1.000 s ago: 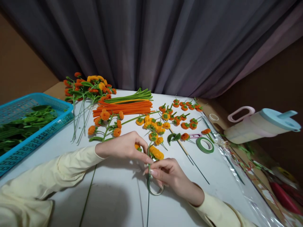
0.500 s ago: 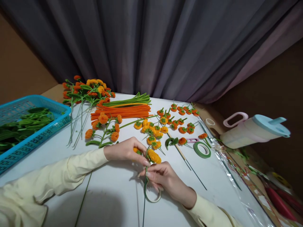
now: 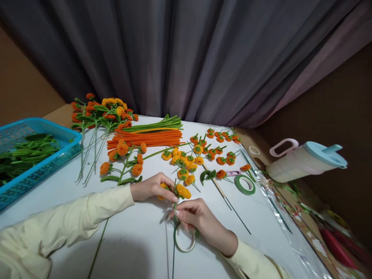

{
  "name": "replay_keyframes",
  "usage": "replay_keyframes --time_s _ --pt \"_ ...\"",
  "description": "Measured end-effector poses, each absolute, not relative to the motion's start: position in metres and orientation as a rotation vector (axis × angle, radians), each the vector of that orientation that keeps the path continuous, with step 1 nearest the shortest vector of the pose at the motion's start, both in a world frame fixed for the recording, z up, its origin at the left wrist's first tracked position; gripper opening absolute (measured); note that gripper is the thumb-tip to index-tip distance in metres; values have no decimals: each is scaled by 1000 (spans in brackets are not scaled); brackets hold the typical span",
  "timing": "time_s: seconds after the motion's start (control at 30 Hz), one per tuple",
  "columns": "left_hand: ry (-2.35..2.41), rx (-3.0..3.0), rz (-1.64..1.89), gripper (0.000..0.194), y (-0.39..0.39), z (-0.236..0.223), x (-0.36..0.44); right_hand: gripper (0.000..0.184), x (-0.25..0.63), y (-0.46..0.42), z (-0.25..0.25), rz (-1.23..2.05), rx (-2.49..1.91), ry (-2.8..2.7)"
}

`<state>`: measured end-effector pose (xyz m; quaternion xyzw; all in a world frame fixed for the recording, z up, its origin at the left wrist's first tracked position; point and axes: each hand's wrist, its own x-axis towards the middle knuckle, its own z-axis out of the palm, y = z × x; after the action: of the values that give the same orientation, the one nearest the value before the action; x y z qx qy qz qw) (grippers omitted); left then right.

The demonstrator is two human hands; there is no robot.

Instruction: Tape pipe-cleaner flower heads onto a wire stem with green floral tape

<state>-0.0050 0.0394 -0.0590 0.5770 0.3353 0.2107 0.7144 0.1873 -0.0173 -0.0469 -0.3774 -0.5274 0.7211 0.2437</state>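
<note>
My left hand (image 3: 154, 187) is closed in a pinch on a green wire stem (image 3: 173, 248) just under a cluster of small yellow-orange pipe-cleaner pumpkins (image 3: 183, 191). My right hand (image 3: 197, 219) is closed too, fingers pressed on the same stem right below the left fingertips, with a roll of green floral tape (image 3: 184, 241) hanging under its palm. The stem runs down off the frame's bottom edge. Both sleeves are pale yellow.
A blue basket (image 3: 43, 166) of green leaves stands at the left. Finished pumpkin branches (image 3: 99, 112), orange and green pipe cleaners (image 3: 148, 136), loose pumpkins (image 3: 215, 149), a second tape roll (image 3: 245, 184), a wooden stick (image 3: 215, 182) and a lidded jug (image 3: 305, 161) lie around.
The view has drifted a little right and up. Both hands stay pinched on the stem; the right hand with the tape roll has turned slightly around it.
</note>
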Motion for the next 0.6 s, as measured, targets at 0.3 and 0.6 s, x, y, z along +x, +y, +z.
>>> replay_keyframes --time_s 0.3,0.6 --pt "771 1257 450 24 38 -55 -4 40 188 -18 -47 1946 -1059 -1470" --pt "768 1242 449 22 39 -55 -3 42 187 -17 -47 1944 -1071 -1478"
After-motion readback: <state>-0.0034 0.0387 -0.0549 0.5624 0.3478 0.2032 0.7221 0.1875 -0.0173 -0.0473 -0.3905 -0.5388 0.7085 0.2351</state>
